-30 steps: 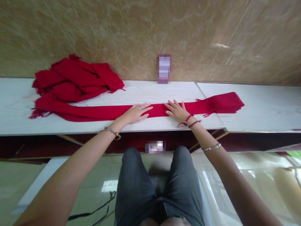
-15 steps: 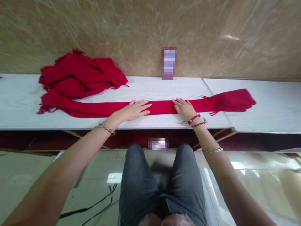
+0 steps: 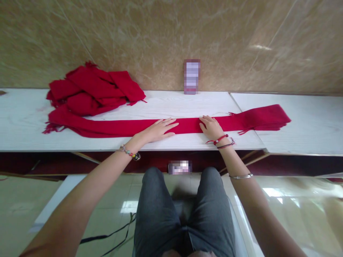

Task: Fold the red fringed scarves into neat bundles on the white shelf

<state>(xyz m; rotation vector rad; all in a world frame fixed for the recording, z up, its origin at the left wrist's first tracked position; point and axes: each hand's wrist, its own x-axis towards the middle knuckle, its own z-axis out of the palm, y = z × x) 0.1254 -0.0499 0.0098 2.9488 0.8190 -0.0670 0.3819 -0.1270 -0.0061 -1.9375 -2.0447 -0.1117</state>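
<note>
A long red scarf (image 3: 188,125), folded into a narrow strip, lies lengthwise on the white tabletop (image 3: 160,145). My left hand (image 3: 160,130) rests flat on its middle, fingers stretched toward the right. To the right, my right hand (image 3: 210,127) presses on the same strip with its fingers laid out over the cloth. A short stretch of red fabric shows between the two hands. At the right, the scarf's folded end (image 3: 268,117) is wider, with fringe at its edge. The left end runs up against a heap of red scarves (image 3: 93,89), where fringe also shows.
Behind the tabletop rises a brown marbled wall (image 3: 160,43), with a blurred-out upright card (image 3: 192,76) against it. Open shelf compartments (image 3: 102,162) run under the top, one holding a second blurred object (image 3: 180,167). A dark strap (image 3: 107,236) lies low on the left.
My left hand has slid slightly to the right along the scarf. My right hand stays at nearly the same spot. The whole view has shifted a little.
</note>
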